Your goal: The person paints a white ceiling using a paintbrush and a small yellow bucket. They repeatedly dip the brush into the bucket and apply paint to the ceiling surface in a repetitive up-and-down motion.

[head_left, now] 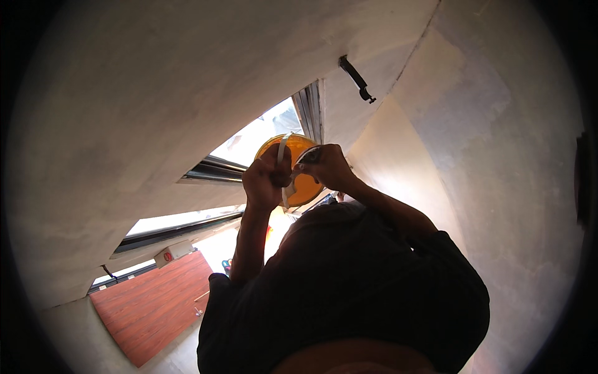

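Note:
Between my hands is a round orange bucket (307, 189), seen looking into its open top. A pale flat strip (284, 144), which looks like its handle, crosses the opening. My left hand (268, 177) is closed around this strip. At the bucket's right rim my right hand (329, 167) is closed on a small tool (308, 155) with a dark body and a pale edge. Its exact kind is too dim to make out, and my fingers cover part of it. Both hands are mostly in shadow against the bright light behind.
A black metal bracket (357, 79) sticks out from the plastered wall. Dark-framed windows (255, 131) stand behind the bucket. A red-brown wooden panel (156, 305) lies at the lower left, with a pale box (174, 254) beside its edge. Another plastered wall (486, 156) rises at the right.

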Motion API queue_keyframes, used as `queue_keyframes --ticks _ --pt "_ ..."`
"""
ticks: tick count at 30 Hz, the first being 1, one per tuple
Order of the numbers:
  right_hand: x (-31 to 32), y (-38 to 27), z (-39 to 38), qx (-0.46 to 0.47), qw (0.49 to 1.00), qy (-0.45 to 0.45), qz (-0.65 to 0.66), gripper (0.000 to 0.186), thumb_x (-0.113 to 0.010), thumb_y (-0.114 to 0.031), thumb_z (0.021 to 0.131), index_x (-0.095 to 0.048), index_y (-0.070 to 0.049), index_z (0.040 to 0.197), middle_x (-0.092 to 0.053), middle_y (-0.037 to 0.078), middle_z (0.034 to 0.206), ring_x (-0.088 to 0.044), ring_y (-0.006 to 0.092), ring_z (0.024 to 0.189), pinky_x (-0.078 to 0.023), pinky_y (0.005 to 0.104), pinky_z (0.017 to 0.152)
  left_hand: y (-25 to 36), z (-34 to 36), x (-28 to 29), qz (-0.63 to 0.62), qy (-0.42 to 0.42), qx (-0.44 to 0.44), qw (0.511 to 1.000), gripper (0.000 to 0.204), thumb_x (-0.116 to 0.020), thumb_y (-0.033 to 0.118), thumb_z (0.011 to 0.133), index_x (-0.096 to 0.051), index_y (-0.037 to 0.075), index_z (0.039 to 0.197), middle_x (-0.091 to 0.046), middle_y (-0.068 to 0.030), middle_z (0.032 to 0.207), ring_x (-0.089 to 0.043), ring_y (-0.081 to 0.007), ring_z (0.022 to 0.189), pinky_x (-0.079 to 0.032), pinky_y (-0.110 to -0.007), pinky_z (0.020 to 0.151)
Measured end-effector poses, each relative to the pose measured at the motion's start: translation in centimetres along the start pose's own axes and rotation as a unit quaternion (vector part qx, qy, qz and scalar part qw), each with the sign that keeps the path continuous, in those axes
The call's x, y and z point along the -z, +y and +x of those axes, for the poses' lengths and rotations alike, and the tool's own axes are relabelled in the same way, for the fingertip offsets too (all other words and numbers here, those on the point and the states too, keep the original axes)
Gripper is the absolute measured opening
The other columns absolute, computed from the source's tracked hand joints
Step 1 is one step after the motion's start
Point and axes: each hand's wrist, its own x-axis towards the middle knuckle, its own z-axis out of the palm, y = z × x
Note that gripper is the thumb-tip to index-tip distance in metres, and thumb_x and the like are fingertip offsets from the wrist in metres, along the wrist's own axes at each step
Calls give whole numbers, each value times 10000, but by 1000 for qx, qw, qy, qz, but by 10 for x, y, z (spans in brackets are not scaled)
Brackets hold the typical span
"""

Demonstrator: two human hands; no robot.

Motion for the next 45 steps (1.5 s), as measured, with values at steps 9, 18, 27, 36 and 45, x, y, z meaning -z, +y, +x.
queue_keyframes --ticks 9,18,27,36,45 --pt "4 25 1 281 929 96 -221 240 -714 -204 729 -651 -80 924 -670 93 737 -647 264 639 -503 366 580 -46 -3 -8 -658 -110 102 738 395 -355 266 834 -535 -6 1056 -467 -23 741 -367 -97 557 -294 -224 497" --pt "3 9 -4 222 958 137 -119 242 -748 -131 705 -666 4 888 -680 136 748 -680 221 644 -536 296 595 -26 -2 -7 -639 -61 136 755 368 -387 201 711 -507 18 1006 -378 24 658 -267 -59 503 -233 -195 451" --pt "-1 26 -4 83 996 -18 -38 316 -677 -368 758 -693 -52 767 -682 114 769 -670 244 729 -519 345 663 -31 2 -17 -536 -13 105 838 246 -429 151 739 -501 40 947 -373 35 642 -271 -47 459 -231 -191 414" --pt "-3 35 6 381 883 204 -185 152 -733 -171 720 -669 -79 823 -638 111 663 -636 267 561 -503 345 516 -31 1 -16 -630 -39 155 760 123 -467 88 743 -497 62 859 -349 48 611 -250 -41 430 -213 -196 385" --pt "-4 23 0 85 994 -53 -37 191 -635 -245 771 -708 -69 763 -671 32 648 -640 137 538 -509 299 526 -72 18 -28 -659 -95 74 742 206 -425 130 903 -562 19 1010 -431 29 703 -375 -40 540 -281 -185 460"
